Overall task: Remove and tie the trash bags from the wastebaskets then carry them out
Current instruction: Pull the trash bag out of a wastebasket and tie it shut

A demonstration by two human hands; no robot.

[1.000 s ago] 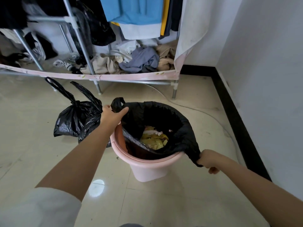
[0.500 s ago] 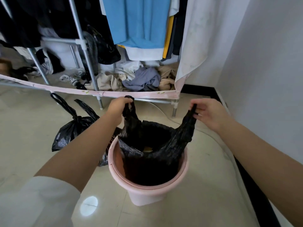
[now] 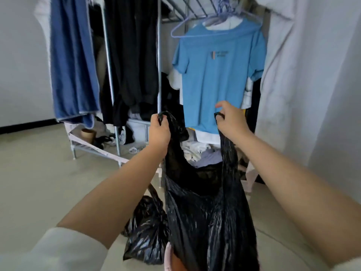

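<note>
— What do you have in your hands, seen from the head camera?

— My left hand [image 3: 159, 130] is curled tight round 1 handle loop of the crinkled black plastic trash bag [image 3: 207, 216], and my right hand [image 3: 230, 122] pinches the other handle, with its forefinger sticking up free. Both arms reach forward, so the bag hangs stretched between my 2 hands with its mouth pulled open.

— Where is the bag in relation to the bin?

— Its lower end reaches down to the round pink plastic wastebasket [image 3: 169, 259], of which only a bit of rim shows at the bottom edge; I cannot tell whether the bag's bottom is inside it.

— Anything else close by?

— A second black plastic bag, already knotted [image 3: 146, 231], sits on the pale tiled floor [image 3: 48, 182] just left of the wastebasket. Behind hangs a light blue T-shirt [image 3: 216, 81] on a metal clothes rack [image 3: 159, 55], beside a dark blue towel [image 3: 72, 65].
</note>
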